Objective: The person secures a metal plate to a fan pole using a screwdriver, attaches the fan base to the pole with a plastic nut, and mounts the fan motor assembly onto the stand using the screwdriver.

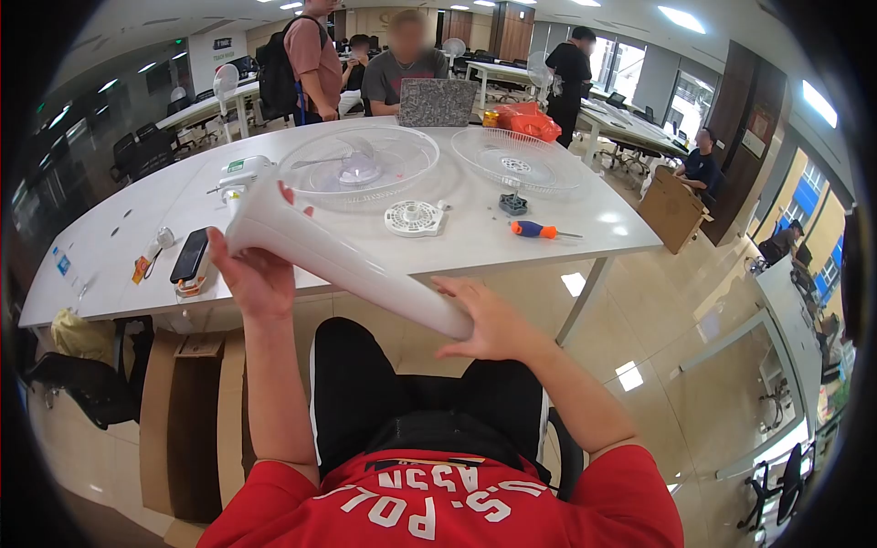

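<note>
A long white plastic fan column slants across in front of me, above my lap and the table's near edge. My left hand grips its wide, flared end from below, with fingertips showing over the far side. Around the narrow lower end wraps my right hand, thumb underneath and fingers on top. Beyond the column, a clear fan blade lies inside a round fan grille. A white slotted round plate and a small dark grey fan part lie to the right of the column.
On the white table are a second grille, an orange-and-blue screwdriver, a white motor housing and a phone. A laptop stands across, a person behind it. An open cardboard box is at floor level left.
</note>
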Demonstrator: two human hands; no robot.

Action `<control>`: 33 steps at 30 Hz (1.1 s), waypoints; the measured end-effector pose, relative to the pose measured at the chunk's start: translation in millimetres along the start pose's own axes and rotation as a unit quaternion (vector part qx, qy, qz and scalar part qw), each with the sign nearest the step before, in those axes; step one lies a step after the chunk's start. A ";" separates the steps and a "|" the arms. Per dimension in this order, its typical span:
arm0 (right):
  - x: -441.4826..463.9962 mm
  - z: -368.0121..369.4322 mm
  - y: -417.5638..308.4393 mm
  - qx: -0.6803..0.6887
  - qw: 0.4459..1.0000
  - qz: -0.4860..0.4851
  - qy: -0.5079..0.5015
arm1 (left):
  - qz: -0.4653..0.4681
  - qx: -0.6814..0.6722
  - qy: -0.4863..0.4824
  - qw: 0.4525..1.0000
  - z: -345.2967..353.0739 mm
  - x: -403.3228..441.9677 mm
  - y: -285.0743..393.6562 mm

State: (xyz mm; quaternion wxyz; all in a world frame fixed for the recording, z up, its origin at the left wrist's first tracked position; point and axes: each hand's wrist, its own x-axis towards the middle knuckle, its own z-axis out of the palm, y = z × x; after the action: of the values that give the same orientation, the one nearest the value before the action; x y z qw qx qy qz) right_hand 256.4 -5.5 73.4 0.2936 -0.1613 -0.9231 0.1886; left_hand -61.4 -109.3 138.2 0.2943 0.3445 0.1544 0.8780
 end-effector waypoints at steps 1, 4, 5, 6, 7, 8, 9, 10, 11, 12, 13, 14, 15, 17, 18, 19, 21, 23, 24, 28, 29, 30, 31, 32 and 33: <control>1.8 1.2 4.4 -0.001 1.000 0.000 0.000 | 0.000 -0.001 0.000 1.000 -2.1 2.1 -0.8; 21.0 -1.4 23.7 -0.098 0.995 0.029 0.004 | 0.028 -0.020 0.043 0.998 -22.2 11.9 -12.3; 29.1 -10.4 29.3 -0.096 0.995 0.013 -0.006 | 0.006 0.005 0.067 0.998 -36.2 16.0 -20.9; 37.3 -18.9 35.1 -0.094 0.995 -0.003 -0.017 | -0.015 0.029 0.092 0.995 -48.0 18.8 -27.7; 47.5 -25.9 43.8 -0.093 0.995 -0.009 -0.018 | -0.009 0.030 0.093 0.995 -54.9 18.9 -32.4; 57.6 -32.4 54.1 -0.059 0.997 0.005 -0.059 | -0.065 0.048 0.131 0.988 -60.9 15.3 -36.5; 64.9 -37.7 62.3 -0.025 0.994 0.018 -0.101 | -0.121 0.065 0.169 0.976 -67.4 12.0 -40.0; 70.3 -42.3 67.7 -0.026 0.994 0.010 -0.103 | -0.113 0.064 0.171 0.977 -77.0 8.7 -43.4; 76.4 -47.1 72.8 -0.018 0.991 0.037 -0.124 | -0.157 0.071 0.167 0.971 -87.9 4.2 -46.5; 83.6 -51.4 78.3 -0.010 0.987 0.063 -0.146 | -0.199 0.077 0.166 0.963 -95.3 2.2 -46.7; 90.5 -54.1 83.8 -0.012 0.987 0.053 -0.154 | -0.190 0.074 0.173 0.963 -96.7 1.2 -45.7; 96.1 -54.8 89.5 -0.017 0.985 0.065 -0.162 | -0.212 0.082 0.177 0.958 -96.2 -1.2 -47.1; 101.5 -54.7 96.3 -0.022 0.982 0.076 -0.171 | -0.234 0.089 0.183 0.951 -96.3 -3.9 -48.0; 113.1 -49.2 119.2 -0.024 0.982 0.046 -0.181 | -0.221 0.078 0.187 0.954 -105.3 -2.8 -52.7; 119.7 -45.6 128.6 -0.026 0.983 0.029 -0.179 | -0.224 0.064 0.172 0.957 -115.8 -1.0 -60.3; 125.8 -43.9 131.6 -0.039 0.982 0.045 -0.181 | -0.224 0.051 0.158 0.960 -123.4 0.2 -64.8; 136.9 -39.4 139.4 -0.045 0.981 0.051 -0.183 | -0.224 0.046 0.159 0.960 -126.1 2.1 -67.7; 149.7 -30.8 146.4 -0.035 0.981 0.043 -0.183 | -0.214 0.036 0.122 0.969 -148.6 7.3 -81.3; 155.1 -27.7 145.0 -0.034 0.981 0.045 -0.183 | -0.212 0.039 0.134 0.967 -149.1 7.2 -82.3; 178.8 -13.2 143.7 -0.016 0.976 0.083 -0.201 | -0.210 0.058 0.153 0.964 -127.3 0.5 -64.2; 182.6 -9.4 151.3 -0.013 0.973 0.069 -0.220 | -0.215 0.050 0.137 0.966 -133.4 -2.5 -66.2; 184.9 -6.3 161.0 -0.016 0.979 0.051 -0.199 | -0.205 0.049 0.157 0.965 -136.4 -7.3 -67.5; 188.1 -1.2 166.6 -0.017 0.984 0.036 -0.175 | -0.195 0.071 0.138 0.968 -135.9 -12.4 -67.5; 192.2 2.6 167.0 -0.013 0.981 0.028 -0.189 | -0.188 0.094 0.118 0.971 -137.7 -19.3 -65.0; 196.4 2.3 161.5 -0.035 0.982 0.022 -0.185 | -0.184 0.094 0.132 0.970 -142.1 -28.6 -59.5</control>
State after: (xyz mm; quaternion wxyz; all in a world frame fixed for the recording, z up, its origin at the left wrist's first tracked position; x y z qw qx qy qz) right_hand 133.0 215.8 94.6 0.1074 -0.1540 -0.9638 0.1891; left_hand -119.1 -90.5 -6.3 0.3939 0.2177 0.3340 0.8282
